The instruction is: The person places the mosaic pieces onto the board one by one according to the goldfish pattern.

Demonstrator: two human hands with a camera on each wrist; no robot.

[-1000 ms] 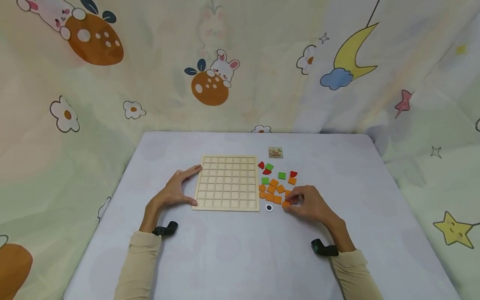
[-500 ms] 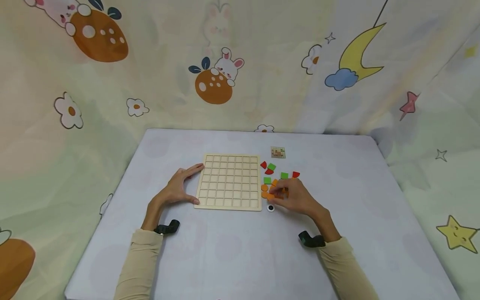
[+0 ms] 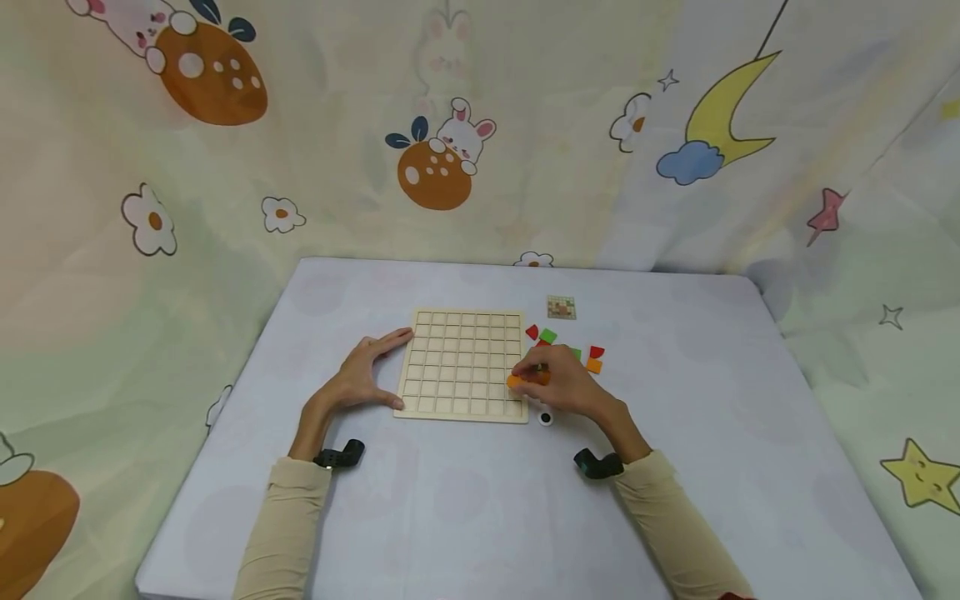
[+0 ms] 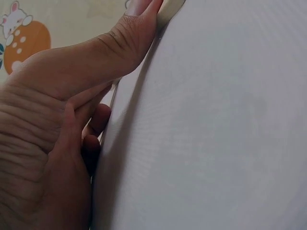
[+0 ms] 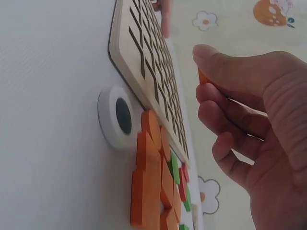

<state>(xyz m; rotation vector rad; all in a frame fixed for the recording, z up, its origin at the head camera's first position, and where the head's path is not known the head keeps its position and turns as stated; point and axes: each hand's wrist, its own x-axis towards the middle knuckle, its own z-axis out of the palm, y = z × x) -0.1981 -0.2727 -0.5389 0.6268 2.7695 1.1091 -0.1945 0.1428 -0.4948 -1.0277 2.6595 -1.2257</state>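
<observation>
Board (image 3: 450, 362) flanked, orange piece (image 3: 513, 381) pinched

The left hand (image 3: 356, 379) spreads its thumb and fingers against the board's left edge, gripping nothing — likely to stop it sliding. The right hand (image 3: 562, 379) pinches the orange piece between thumb and forefinger, above the board's right side; the rim grip probably leaves its faces free. It lies roughly flat, its thin edge running from thumb to fingertip — no longer axis shows. The disc (image 3: 546, 418) sits just nearer the person than those fingers, loose pieces (image 5: 148, 167) below and beyond them.
</observation>
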